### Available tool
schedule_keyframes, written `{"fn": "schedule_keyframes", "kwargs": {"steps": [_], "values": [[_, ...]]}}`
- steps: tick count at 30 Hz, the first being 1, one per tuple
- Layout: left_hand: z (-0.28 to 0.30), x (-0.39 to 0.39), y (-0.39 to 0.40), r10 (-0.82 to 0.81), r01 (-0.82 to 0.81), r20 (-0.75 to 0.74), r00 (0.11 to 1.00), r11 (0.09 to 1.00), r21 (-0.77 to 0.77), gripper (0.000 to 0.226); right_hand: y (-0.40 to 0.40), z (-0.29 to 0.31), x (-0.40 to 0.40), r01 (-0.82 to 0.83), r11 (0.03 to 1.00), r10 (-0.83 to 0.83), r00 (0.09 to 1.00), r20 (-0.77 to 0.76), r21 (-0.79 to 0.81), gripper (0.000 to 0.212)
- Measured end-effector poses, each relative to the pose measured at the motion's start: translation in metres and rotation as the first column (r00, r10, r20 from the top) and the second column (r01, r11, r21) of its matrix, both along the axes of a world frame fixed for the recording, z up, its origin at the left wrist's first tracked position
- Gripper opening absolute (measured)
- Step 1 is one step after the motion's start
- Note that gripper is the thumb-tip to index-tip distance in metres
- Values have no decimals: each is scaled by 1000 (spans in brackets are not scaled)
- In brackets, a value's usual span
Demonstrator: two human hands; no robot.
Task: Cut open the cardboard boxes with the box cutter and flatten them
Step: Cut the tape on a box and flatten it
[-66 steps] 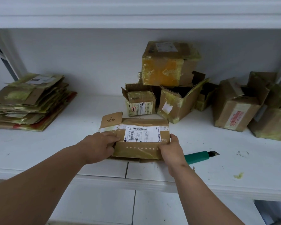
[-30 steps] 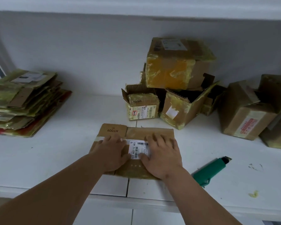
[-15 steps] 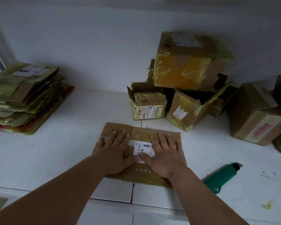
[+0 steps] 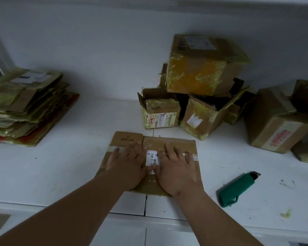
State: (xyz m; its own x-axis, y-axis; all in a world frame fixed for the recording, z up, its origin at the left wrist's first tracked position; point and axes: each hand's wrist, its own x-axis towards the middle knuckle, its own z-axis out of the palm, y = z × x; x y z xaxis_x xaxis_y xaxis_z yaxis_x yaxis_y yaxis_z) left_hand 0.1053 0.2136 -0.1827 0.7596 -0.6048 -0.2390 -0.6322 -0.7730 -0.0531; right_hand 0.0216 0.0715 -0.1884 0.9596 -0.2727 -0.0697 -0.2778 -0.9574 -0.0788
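Observation:
A flattened brown cardboard box (image 4: 169, 141) with a white label lies flat on the white shelf near its front edge. My left hand (image 4: 127, 163) presses on its left half with straight fingers. My right hand (image 4: 174, 167) presses flat on its right half, beside the label. The green box cutter (image 4: 237, 189) lies on the shelf to the right of the box, blade tip pointing away, and neither hand touches it.
A stack of flattened boxes (image 4: 25, 105) sits at the left. Several taped boxes (image 4: 203, 64) are piled against the back wall behind the flat one, some with open flaps. More boxes (image 4: 276, 123) stand at the right. The white shelf (image 4: 60, 166) has a front edge just below my wrists.
My hands went from gripping the box's sides to lying flat on top of it, pressing it down. The view has shifted closer and slightly left.

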Motion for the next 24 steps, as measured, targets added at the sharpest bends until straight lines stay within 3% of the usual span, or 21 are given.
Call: {"fn": "schedule_keyframes", "kwargs": {"steps": [3, 7, 13, 17, 19, 21, 24], "values": [[-11, -11, -2, 4, -7, -43, 999, 997, -76, 63, 8, -6, -9, -26, 997, 28, 999, -21, 67, 59], [-6, -1, 4, -13, 2, -139, 990, 997, -73, 66, -5, -1, -17, -2, 996, 13, 992, -124, 90, 75], [-14, -5, 25, 36, -37, -49, 998, 999, -26, 109, -10, -12, -27, 60, 994, -44, 985, -169, 90, 81], [-11, -4, 23, 51, -54, -86, 995, 998, -33, 80, -14, -2, -27, 54, 986, -30, 989, -148, 159, 75], [-13, -6, 24, 56, -59, -73, 996, 998, -37, 82, -17, 0, -31, 124, 970, -126, 992, -3, 208, 62], [-14, -9, 25, 66, -69, -67, 996, 997, -42, 97, -20, 2, -34, 286, 917, -321, 943, 89, 278, 59], [-15, -10, 27, 63, -68, -64, 996, 995, -69, 108, -21, 11, -37, 416, 816, -465, 885, 29, 402, 54]]}}
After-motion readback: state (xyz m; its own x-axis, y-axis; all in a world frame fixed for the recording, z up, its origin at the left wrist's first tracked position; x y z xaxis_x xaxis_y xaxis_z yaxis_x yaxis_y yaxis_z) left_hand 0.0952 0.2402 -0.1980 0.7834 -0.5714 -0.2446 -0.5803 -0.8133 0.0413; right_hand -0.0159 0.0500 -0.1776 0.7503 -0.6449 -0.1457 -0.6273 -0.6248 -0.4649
